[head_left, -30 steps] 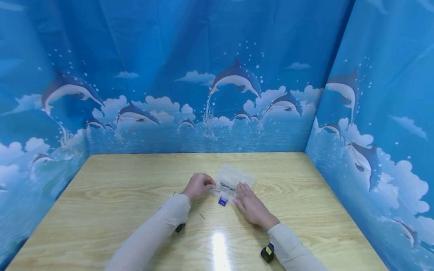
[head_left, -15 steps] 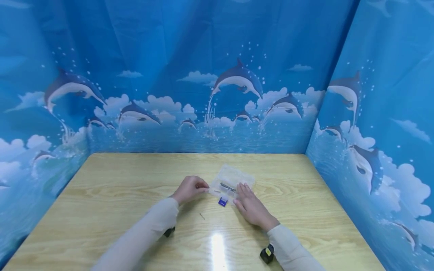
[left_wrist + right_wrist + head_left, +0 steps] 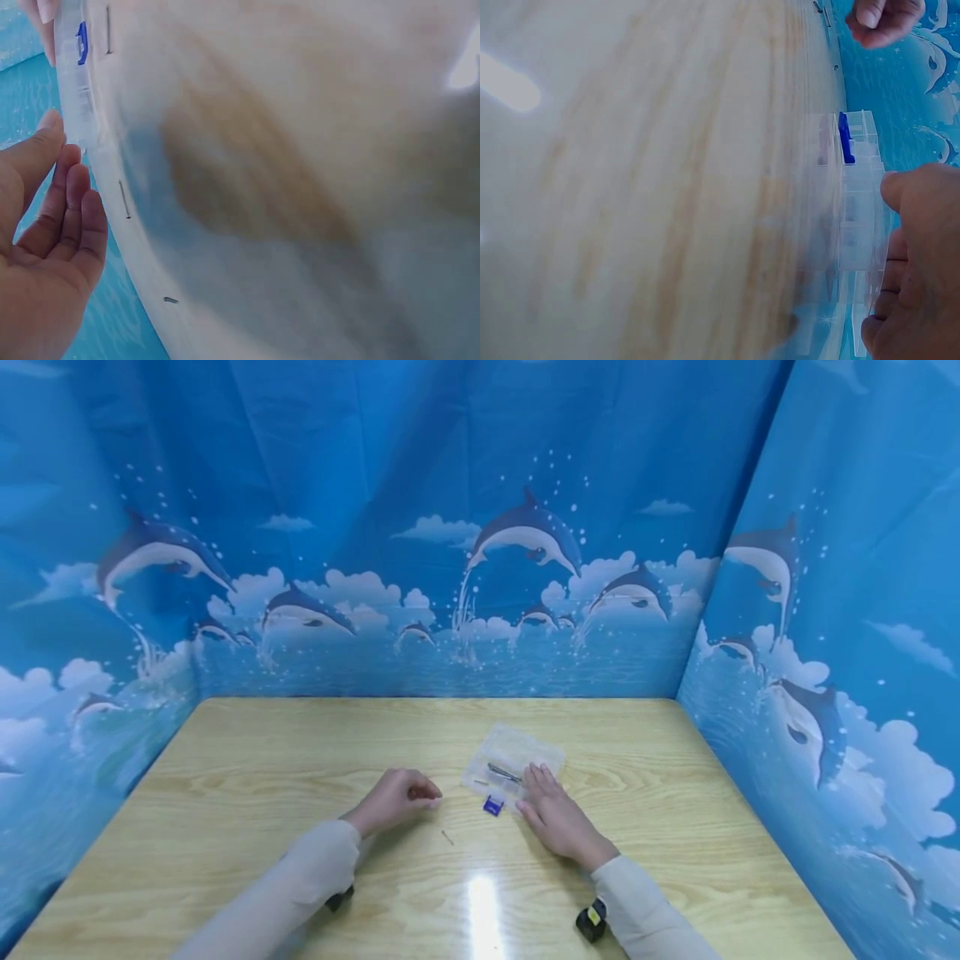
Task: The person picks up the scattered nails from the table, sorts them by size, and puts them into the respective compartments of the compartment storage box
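A clear plastic compartment box (image 3: 491, 745) lies with its lid open on the table, a blue latch (image 3: 492, 806) at its near side. Inside it are dark, slim metal pieces (image 3: 504, 773) and one small pale piece (image 3: 481, 782). My right hand (image 3: 557, 817) rests on the box's right side with fingers extended. Left of the box, my left hand (image 3: 396, 799) hovers apart from it, thumb and forefinger tips close together, other fingers loosely bent, nothing visible between them. A thin screw-like pin (image 3: 447, 837) lies on the table in front of the box.
In the left wrist view, another thin pin (image 3: 124, 199) and a short dark piece (image 3: 171, 300) lie on the table on the left hand's side. The wooden table (image 3: 300, 727) is bordered at the back and right by a blue dolphin-print curtain (image 3: 360, 527).
My left hand has drawn back from the box's left side, leftward and toward me. The small pale piece in the box has come into view. My right hand has stayed in place.
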